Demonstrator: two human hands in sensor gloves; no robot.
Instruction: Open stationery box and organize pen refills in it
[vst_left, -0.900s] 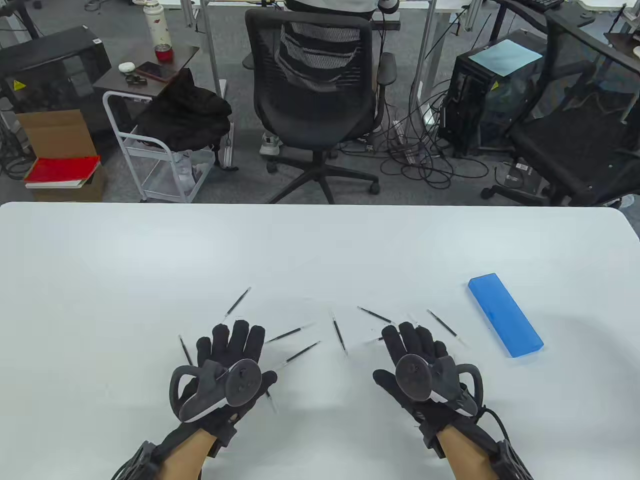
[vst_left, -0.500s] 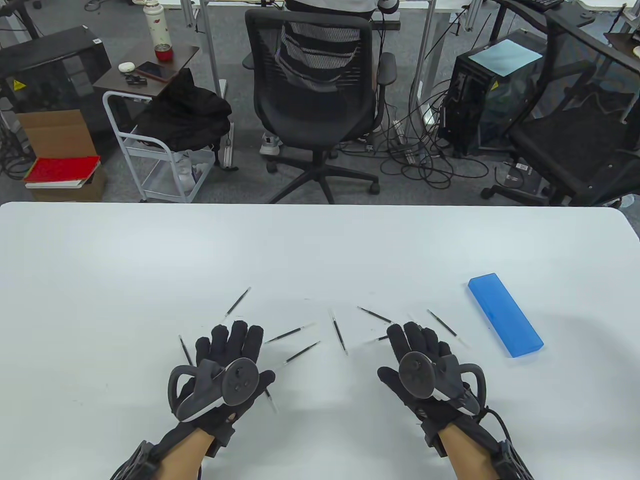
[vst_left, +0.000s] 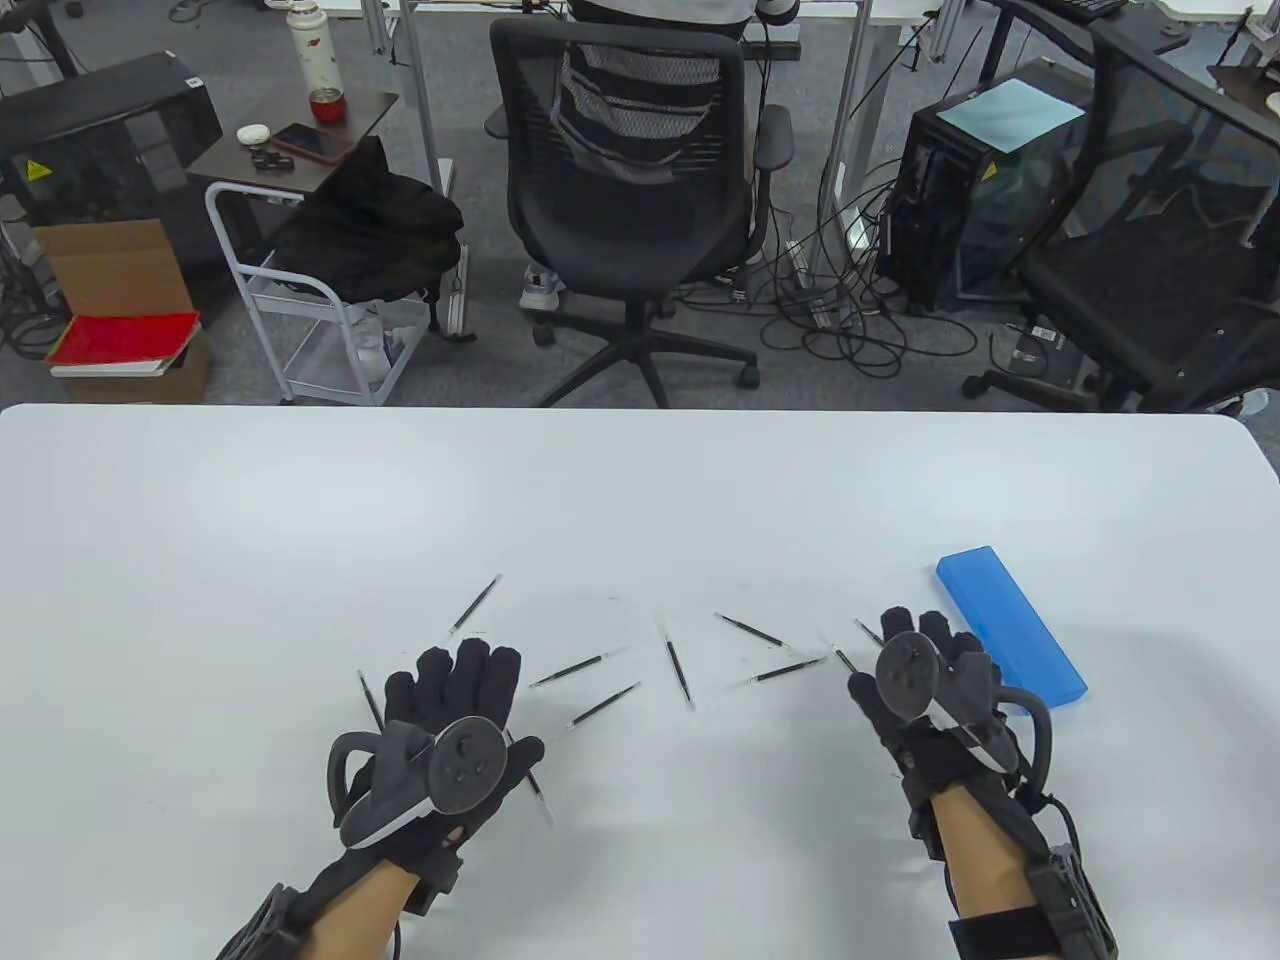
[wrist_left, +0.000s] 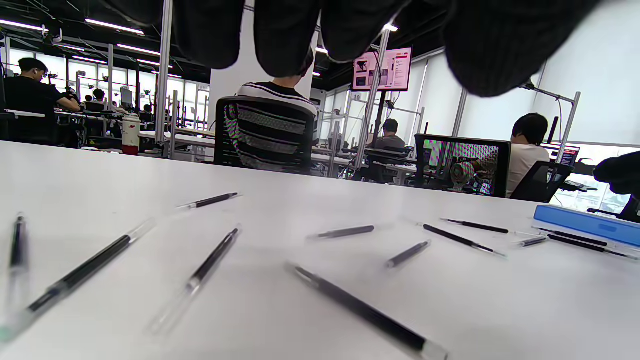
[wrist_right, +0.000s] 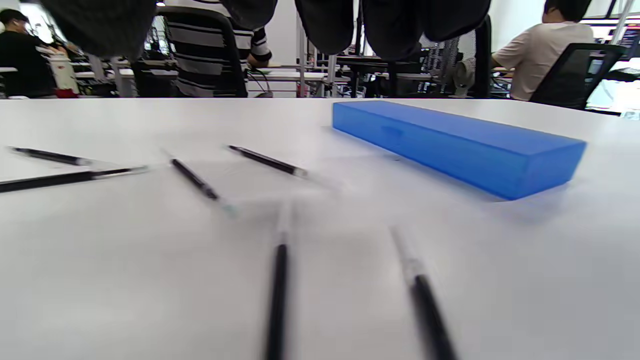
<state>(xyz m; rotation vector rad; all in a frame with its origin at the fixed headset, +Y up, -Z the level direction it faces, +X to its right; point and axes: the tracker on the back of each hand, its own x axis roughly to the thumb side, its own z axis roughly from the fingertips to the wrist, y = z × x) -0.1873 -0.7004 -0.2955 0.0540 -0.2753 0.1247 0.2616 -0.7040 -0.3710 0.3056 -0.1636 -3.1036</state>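
Observation:
A closed blue stationery box (vst_left: 1012, 628) (wrist_right: 457, 141) (wrist_left: 585, 223) lies on the white table (vst_left: 640, 500) at the right. Several black pen refills (vst_left: 678, 668) (wrist_left: 345, 231) (wrist_right: 265, 160) lie scattered across the table's near middle. My right hand (vst_left: 925, 640), fingers straight and holding nothing, hovers just left of the box's near half, above two refills. My left hand (vst_left: 455, 680) lies flat and open among the refills at the left, holding nothing. In both wrist views only the gloved fingertips hang in from the top edge.
Beyond the table's far edge stand a black office chair (vst_left: 630, 200) with a seated person, a small white cart (vst_left: 320, 320), a computer tower (vst_left: 960, 190) and floor cables. People sit at desks in the background of the wrist views.
My right hand has moved right and away from me, from the middle refills to beside the blue box. The left hand has barely shifted. Refills and box have not moved.

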